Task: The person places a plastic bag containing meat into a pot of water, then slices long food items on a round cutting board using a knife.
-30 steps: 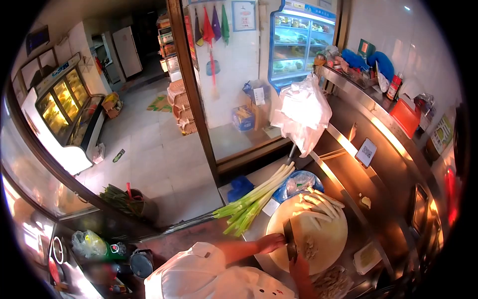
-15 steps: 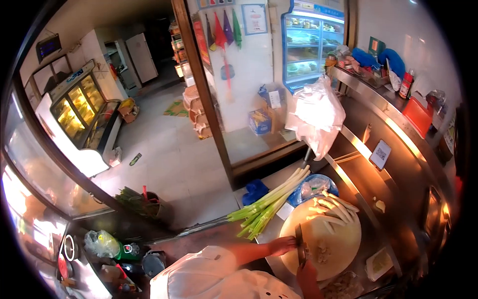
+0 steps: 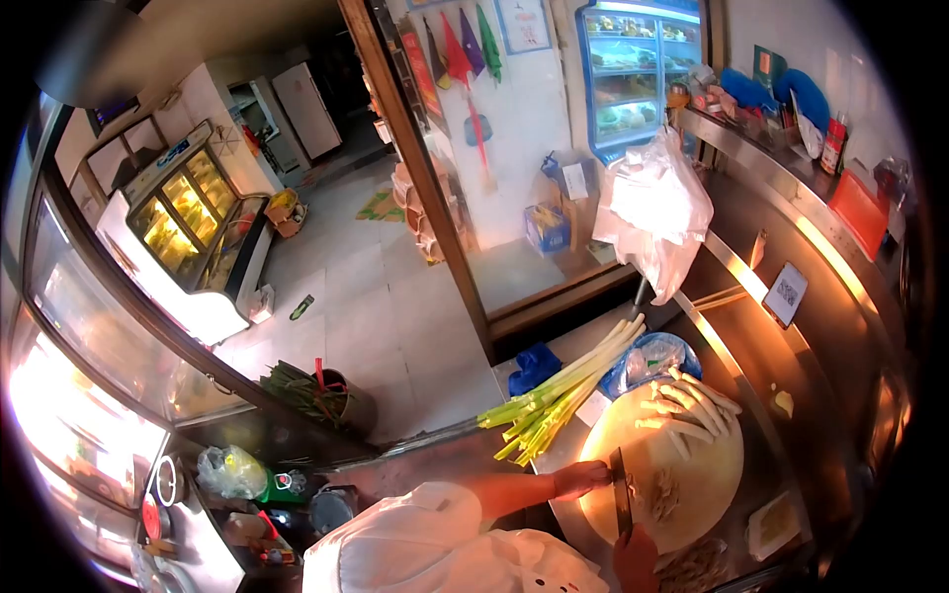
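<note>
My right hand (image 3: 635,550) is wrapped around the handle of a kitchen knife (image 3: 622,486), near the lower left of a round cutting board (image 3: 707,484). The blade points away from me. Just left of the blade, my left hand (image 3: 581,480) has its fingers bunched at the board's edge; what they pinch is hidden. A small heap of cut pale pieces (image 3: 664,492) lies right of the knife. Several long pale sticks (image 3: 692,407) rest at the board's far side. Long green-and-white stalks, like scallions (image 3: 563,395), lie beyond the board to the left.
A blue bag-lined container (image 3: 650,362) touches the board's far side. At right are a white tray (image 3: 773,526) and a phone-sized card with a QR code (image 3: 786,295). A clear bag (image 3: 692,565) sits near the board's front. White plastic bags (image 3: 654,203) hang beyond the counter.
The camera view has shifted, so the whole scene sits farther right. Both hands and the knife stay at the board's left side, with little visible movement relative to it.
</note>
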